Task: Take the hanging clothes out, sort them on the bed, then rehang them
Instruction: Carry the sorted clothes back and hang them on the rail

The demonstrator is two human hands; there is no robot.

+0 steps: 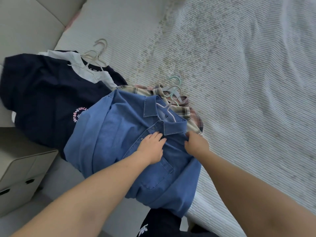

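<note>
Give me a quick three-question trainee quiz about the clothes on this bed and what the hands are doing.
1. True or false: the denim shirt lies on top of the plaid shirt.
2. Which hand lies flat on the denim shirt: A left hand, B right hand?
3. What colour is the T-shirt with round lettering?

Key: 1 true. 2 A; the right pinches fabric below the collar. 3 navy.

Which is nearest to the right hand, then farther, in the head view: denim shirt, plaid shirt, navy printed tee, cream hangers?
1. Denim shirt, under the right hand.
2. Plaid shirt, just beyond.
3. Navy printed tee, left.
4. Cream hangers, far upper left.
</note>
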